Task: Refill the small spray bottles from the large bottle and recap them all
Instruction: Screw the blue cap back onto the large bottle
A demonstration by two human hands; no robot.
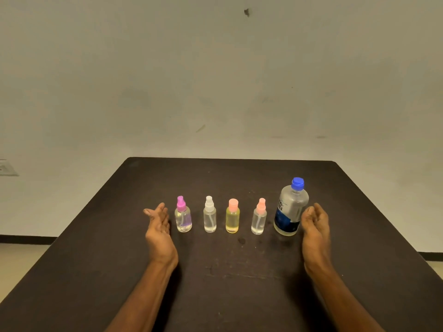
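Dark table [119, 236], large bottle [290, 209] (capped) just beside relaxed, empty right hand [315, 226], left hand [158, 224] likewise.

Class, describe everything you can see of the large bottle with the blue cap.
The large bottle is clear plastic by its look, with a blue screw cap on and a dark blue label with white lettering, only partly readable. It stands upright on the dark table, at the right end of the row, beside the small bottle with the peach sprayer. It looks nearly full of clear liquid. The right hand is open close beside it; contact cannot be told.
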